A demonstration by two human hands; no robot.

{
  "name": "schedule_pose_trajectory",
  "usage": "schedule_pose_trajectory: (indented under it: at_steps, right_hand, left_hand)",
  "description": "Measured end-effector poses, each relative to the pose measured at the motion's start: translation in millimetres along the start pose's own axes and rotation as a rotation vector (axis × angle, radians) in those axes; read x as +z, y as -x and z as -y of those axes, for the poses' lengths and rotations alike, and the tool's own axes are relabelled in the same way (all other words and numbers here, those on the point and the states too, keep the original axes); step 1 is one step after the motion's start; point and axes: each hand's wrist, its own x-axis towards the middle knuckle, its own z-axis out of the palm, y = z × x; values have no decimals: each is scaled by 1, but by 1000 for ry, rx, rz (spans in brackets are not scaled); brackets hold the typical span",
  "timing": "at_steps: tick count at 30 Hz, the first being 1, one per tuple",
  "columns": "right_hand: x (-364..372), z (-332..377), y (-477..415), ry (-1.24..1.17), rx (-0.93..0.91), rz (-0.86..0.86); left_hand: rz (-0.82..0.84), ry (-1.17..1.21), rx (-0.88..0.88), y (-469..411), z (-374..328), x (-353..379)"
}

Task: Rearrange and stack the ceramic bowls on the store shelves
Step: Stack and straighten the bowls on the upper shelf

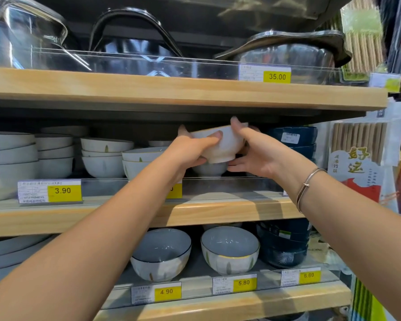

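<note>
Wooden shelves (218,212), glass pots (287,59) on top, stacked white bowls (104,158) in middle, patterned bowls (229,253) and navy bowls (285,251) below

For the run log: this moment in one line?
left hand: grips bowl | right hand: grips bowl | bowl: tilted, over lower bowl, middle shelf

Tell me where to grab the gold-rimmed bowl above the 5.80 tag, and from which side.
Pinch the gold-rimmed bowl by its near rim, coming from the front and above. It stands upright, mouth open, so a thumb fits inside; the clear rail in front probably blocks a low grip.
</note>
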Motion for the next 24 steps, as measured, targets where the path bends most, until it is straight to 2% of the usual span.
schedule_pose_trajectory:
  at_steps: [4,6,9,11,14,16,24]
  right_hand:
    - [10,3,0,-210,6,7]
    - [11,1,-1,-250,-15,-30]
    - [14,-5,-1,-345,13,-19]
    - [18,-8,-1,-400,26,-13]
    - [23,-11,-3,-429,25,-29]
    - [28,-11,-4,-430,16,-24]
    - [53,-10,-10,-391,-60,-16]
  left_hand:
    - [-35,-16,57,0,-1,-4]
    - [-57,-137,106,1,-6,-8]
    - [-67,-421,205,3,-13,-17]
    - [-112,-693,254,6,-14,-26]
    - [-160,-1040,201,11,-8,-44]
    - [-116,-1029,152,14,-2,-57]
    - [40,-976,157,28,1,-76]
